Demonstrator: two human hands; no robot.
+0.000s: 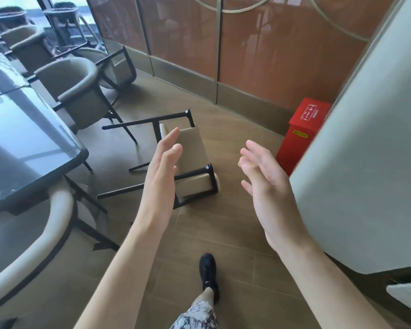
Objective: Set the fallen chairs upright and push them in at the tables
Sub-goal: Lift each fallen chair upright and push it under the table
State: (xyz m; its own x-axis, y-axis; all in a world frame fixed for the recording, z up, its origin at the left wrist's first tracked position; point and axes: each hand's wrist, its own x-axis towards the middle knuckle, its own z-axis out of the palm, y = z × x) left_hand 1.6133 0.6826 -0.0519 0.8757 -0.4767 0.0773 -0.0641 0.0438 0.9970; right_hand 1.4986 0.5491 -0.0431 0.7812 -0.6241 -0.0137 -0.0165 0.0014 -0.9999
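Brown tiled floor (228,224) with thin pale seams. Along the far side, glossy brown wall panels (271,55) with metal trim and curved inlay, above a metallic baseboard (183,70). At upper left, a window (64,15) letting in grey daylight, with dark planters (11,13) outside. At right, a pale, curved pillar (370,150) rising from the floor. Just beside its base, against the wall, a red box (302,136) with white markings.

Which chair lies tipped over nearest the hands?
The chair on the floor between the hands, legs pointing sideways toward the table. The other nearby chairs stand upright at the table.
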